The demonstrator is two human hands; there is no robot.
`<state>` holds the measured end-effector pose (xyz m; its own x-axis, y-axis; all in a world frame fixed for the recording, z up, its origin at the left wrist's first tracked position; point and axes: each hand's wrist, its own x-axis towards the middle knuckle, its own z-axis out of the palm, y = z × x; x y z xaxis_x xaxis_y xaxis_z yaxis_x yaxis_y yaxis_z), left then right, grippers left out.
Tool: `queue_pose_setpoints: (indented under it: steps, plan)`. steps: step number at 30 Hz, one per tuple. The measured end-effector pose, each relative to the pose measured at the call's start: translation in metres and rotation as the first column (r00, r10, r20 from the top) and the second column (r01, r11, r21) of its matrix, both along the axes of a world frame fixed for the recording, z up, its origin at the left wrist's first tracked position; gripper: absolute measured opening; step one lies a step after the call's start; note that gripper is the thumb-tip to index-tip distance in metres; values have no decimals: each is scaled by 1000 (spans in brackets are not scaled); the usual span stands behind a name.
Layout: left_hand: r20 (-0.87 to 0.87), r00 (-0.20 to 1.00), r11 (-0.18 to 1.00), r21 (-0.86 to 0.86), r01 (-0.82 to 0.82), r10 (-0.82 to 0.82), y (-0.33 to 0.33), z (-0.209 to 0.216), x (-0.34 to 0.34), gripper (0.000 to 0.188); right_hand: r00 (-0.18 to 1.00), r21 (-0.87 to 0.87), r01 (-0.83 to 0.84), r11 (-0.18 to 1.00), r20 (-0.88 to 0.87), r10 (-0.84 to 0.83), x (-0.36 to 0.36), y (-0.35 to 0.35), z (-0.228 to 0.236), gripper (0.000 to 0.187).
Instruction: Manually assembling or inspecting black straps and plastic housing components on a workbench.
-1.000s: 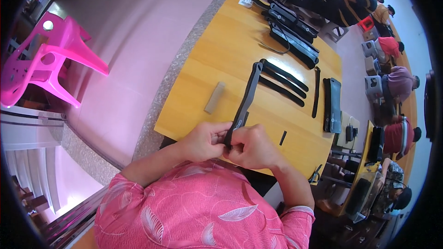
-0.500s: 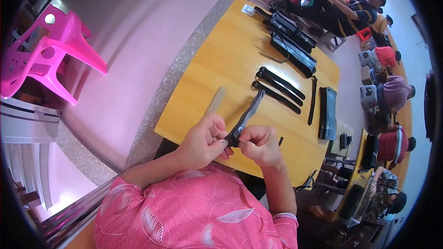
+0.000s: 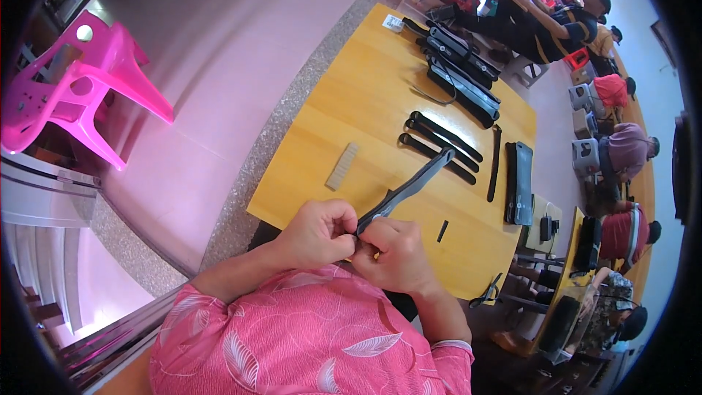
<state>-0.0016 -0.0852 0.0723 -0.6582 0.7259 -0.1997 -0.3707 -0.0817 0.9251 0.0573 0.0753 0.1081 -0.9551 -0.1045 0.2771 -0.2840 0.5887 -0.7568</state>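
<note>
Both hands meet over the table's near edge on a dark grey strap (image 3: 409, 186), whose far part slants up and right over the tabletop. My left hand (image 3: 319, 232) pinches its near end between thumb and fingers. Close against it, my right hand (image 3: 395, 252) is closed on the same end, knuckles up; the fingertips are partly hidden. Beyond the strap's far tip lie several black straps with looped ends (image 3: 442, 135). A small black strip (image 3: 442, 231) lies right of my right hand, and a beige ribbed strip (image 3: 341, 166) lies beyond my left hand.
Stacks of dark straps (image 3: 464, 88) fill the table's far end. A grey-black bundle (image 3: 519, 183) lies along the right edge, with scissors (image 3: 488, 290) at the near right corner. A pink stool (image 3: 95, 88) stands left; people sit at tables on the right.
The strap's far end has swung to the right, over the looped straps. My right hand has moved left and down, closer to my left hand, and turned knuckles up.
</note>
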Motion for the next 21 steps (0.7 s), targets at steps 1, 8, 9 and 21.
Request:
queue_pose_setpoints:
  steps: [1, 8, 9, 21]
  plan:
    - [0, 1000, 1000, 0, 1, -1, 1, 2, 1, 12, 1000, 0, 1, 1000, 0, -1, -1, -1, -2, 12]
    - [-97, 984, 989, 24, -146, 148, 7, -14, 7, 9, 1000, 45, 23, 999, 13, -23, -3, -3, -4, 13]
    - [-85, 984, 987, 23, -157, 159, 7, -17, 6, 9, 998, 30, 25, 999, 59, -26, -3, -2, -3, 13]
    - [290, 957, 959, 275, -70, -13, 1, -15, 0, 17, 913, -515, -9, 857, 346, 218, -11, 27, -10, 4]
